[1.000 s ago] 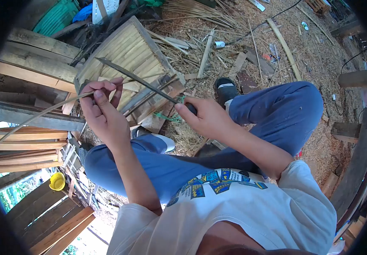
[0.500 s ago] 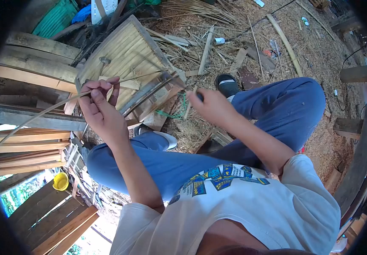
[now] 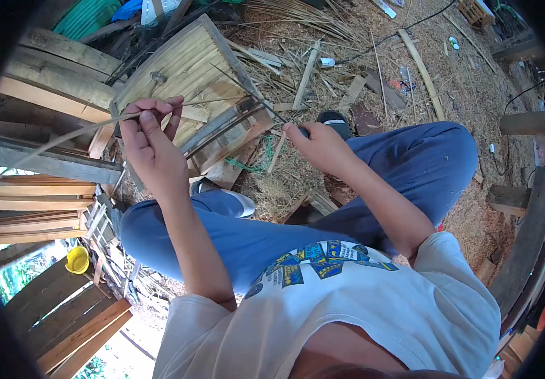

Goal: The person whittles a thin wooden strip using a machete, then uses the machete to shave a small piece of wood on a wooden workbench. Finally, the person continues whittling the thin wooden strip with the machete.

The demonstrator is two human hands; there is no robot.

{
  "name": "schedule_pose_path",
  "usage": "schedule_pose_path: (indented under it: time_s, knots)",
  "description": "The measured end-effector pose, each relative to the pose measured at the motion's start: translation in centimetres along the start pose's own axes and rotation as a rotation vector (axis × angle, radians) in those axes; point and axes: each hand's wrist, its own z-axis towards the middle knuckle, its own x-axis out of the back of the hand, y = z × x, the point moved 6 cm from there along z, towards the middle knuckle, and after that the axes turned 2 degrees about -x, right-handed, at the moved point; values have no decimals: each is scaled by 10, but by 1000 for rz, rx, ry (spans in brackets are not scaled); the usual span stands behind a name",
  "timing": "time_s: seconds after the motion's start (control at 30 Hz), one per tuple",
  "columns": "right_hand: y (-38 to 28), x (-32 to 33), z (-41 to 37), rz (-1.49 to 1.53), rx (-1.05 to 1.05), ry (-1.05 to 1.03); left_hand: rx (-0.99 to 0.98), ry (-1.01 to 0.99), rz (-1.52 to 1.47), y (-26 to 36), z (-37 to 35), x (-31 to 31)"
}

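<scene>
My left hand [image 3: 152, 142] pinches a thin bamboo strip [image 3: 77, 131] between thumb and fingers. Its long tail runs out to the left, while the short end [image 3: 215, 100] points right over a wooden work board. In my right hand [image 3: 320, 146] is a slim, pointed knife [image 3: 253, 93], its dark handle wrapped by the fingers. The blade slants up and left over the board, crossing close to the strip's right end in this view. A hammer-like tool [image 3: 157, 76] rests on the slatted board [image 3: 178, 60], beyond my left hand.
Stacked timber [image 3: 51, 95] lies on the left, with a yellow bucket [image 3: 77, 259] lower down. Bamboo strips [image 3: 307, 19], offcuts and a curved slat [image 3: 422, 72] litter the shavings-covered ground. Wooden beams [image 3: 525, 252] line the right side. My bent legs [image 3: 405, 164] flank the work.
The knife's blade has swung to a steeper upward slant, and my right hand has shifted slightly right. My left hand still grips the strip. The camera view has shifted a little.
</scene>
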Motion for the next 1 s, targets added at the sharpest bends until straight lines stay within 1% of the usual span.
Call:
schedule_pose_path:
  time_s: [0.1, 0.2, 0.27, 0.3, 0.4, 0.5, 0.6, 0.7, 0.8, 0.9, 1.0]
  knots:
    - [-22, 0, -18, 37, 65, -49, -16, -3, 17, 1, -2, -4]
    - [-40, 0, -30, 18, 44, -153, -17, -5, 15, -1, -6, -3]
    - [-10, -12, -15, 2, 38, 7, -8, -13, 11, 1, -4, -2]
    - [-7, -9, -10, -9, 36, 90, 2, -17, 11, 1, -4, -1]
    - [-1, -4, -2, -58, 25, 9, 8, -32, 23, 6, -4, -2]
    - [-37, 0, -27, 17, 123, -48, -9, -34, 56, 6, -7, -5]
    - [-40, -6, -31, 48, 153, -104, -17, -31, 78, 2, -8, -3]
    - [-6, -13, -13, 55, 76, 77, -16, -27, 77, -3, -5, 4]
    - [9, -13, -1, -52, 36, 65, -15, -45, 84, 1, -6, 1]
    - [-2, -14, -12, 1, 133, 93, -45, -67, 102, 9, -12, -10]
    - [-27, -11, -29, 63, 144, -22, -62, -77, 117, 8, -15, -13]
